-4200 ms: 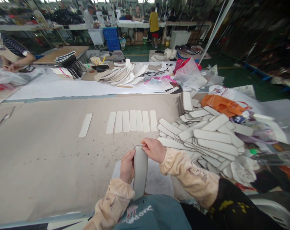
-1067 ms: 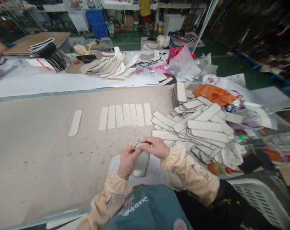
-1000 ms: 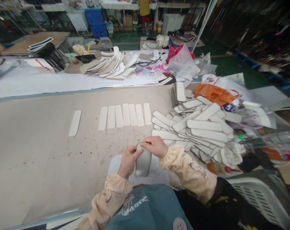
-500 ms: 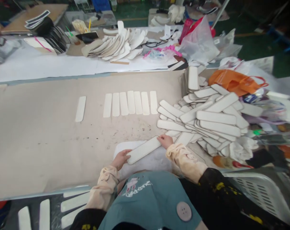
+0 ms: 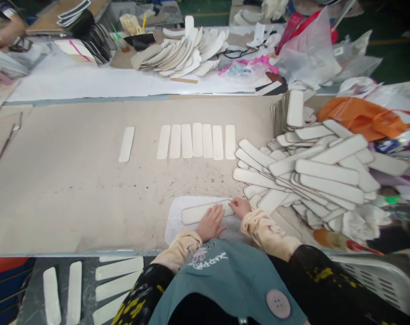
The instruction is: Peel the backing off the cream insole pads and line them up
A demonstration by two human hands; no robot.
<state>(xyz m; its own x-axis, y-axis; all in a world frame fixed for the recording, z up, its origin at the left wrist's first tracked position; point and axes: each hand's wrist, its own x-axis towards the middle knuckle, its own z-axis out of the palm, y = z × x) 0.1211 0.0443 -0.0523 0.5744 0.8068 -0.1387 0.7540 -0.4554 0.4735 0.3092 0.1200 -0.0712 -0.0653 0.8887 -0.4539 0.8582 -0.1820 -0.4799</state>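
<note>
A long white panel with rounded ends and a dark edge (image 5: 195,214) lies on a white pad (image 5: 174,225) right in front of me. My left hand (image 5: 211,222) rests flat on the panel near its middle, fingers stretched out. At the panel's right end, my right hand (image 5: 240,207) pinches the corner between thumb and fingers. Just beyond it, a heap of similar dark-edged panels (image 5: 327,171) spreads over the right side of the table. Several plain white strips (image 5: 197,140) stand in a row further back, and a single strip (image 5: 127,144) lies left of them.
Behind the heap are a stack of panels (image 5: 295,108) and an orange bag (image 5: 361,118). Curved white pieces (image 5: 184,52) are piled on the far table. More strips (image 5: 74,293) lie on a dark surface below left. A grey basket (image 5: 377,280) stands lower right. Another person's arm (image 5: 8,31) shows far left.
The panel was held tilted at both ends; now it lies lower on the pad. My left hand has moved from its left end onto its middle and flattened. The view has shifted left.
</note>
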